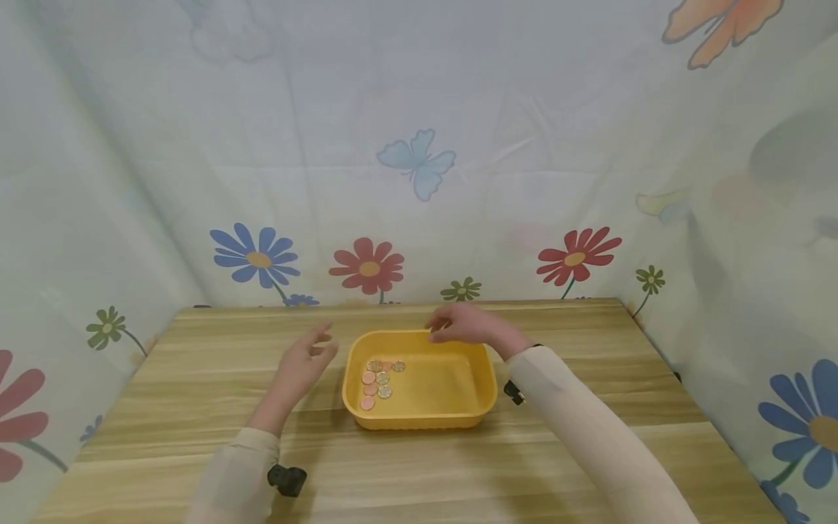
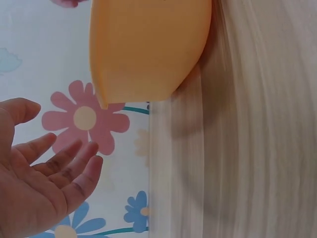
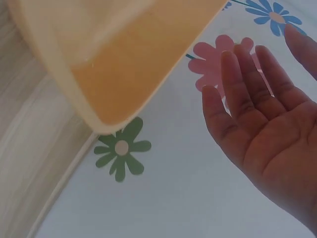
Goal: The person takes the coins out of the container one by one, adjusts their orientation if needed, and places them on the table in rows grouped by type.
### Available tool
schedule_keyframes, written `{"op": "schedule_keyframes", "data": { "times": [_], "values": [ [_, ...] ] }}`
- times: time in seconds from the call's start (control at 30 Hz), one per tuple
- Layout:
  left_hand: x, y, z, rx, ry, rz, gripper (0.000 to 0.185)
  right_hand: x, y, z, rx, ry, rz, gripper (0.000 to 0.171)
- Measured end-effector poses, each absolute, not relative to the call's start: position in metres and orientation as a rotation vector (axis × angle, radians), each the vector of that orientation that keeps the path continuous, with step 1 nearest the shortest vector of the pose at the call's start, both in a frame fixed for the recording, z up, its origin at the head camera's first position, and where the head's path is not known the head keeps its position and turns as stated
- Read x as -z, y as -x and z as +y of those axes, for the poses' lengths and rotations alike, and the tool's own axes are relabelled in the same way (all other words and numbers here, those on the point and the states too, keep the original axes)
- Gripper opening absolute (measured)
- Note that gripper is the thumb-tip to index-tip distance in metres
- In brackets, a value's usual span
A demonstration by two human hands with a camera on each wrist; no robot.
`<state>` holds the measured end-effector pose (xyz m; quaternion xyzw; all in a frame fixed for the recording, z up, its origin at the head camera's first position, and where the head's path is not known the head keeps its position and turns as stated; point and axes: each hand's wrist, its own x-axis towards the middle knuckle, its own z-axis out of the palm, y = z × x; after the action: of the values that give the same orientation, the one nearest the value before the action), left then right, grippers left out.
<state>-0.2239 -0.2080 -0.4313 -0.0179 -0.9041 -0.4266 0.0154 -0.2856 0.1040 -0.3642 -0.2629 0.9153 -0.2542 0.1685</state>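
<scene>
Head view: tray (image 1: pixel 445 386) on desk (image 1: pixel 406 480), coins (image 1: pixel 382 378) inside towards nine o'clock. Left hand (image 1: pixel 308 360) beside tray at nine o'clock; right hand (image 1: pixel 466 324) near it at one o'clock. Left wrist view: tray at twelve o'clock; left fingers (image 2: pixel 84 182) at eight, released. Right wrist view: tray at eleven o'clock; right fingers (image 3: pixel 237 87) at two, extended, released.

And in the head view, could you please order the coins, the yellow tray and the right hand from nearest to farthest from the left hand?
1. Yellow tray: just beside the left hand.
2. Coins: inside, left part.
3. Right hand: at the tray's far side.
</scene>
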Motion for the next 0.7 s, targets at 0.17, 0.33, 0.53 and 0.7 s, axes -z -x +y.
{"op": "schedule_keyframes", "data": {
  "times": [0.17, 0.33, 0.53, 0.7],
  "values": [
    [0.437, 0.227, -0.203, 1.366, 0.058, -2.812, 0.057, 0.369, 0.293, 0.088, 0.728, 0.748, 2.543, 0.041],
    [0.444, 0.228, -0.199, 1.407, 0.042, -2.801, 0.056, 0.371, 0.298, 0.075, 0.684, 0.768, 2.51, 0.039],
    [0.447, 0.23, -0.196, 1.434, 0.031, -2.785, 0.055, 0.375, 0.305, 0.065, 0.643, 0.767, 2.479, 0.036],
    [0.452, 0.23, -0.192, 1.454, -0.009, -2.781, 0.054, 0.385, 0.311, 0.062, 0.682, 0.717, 2.392, 0.034]
  ]
}}
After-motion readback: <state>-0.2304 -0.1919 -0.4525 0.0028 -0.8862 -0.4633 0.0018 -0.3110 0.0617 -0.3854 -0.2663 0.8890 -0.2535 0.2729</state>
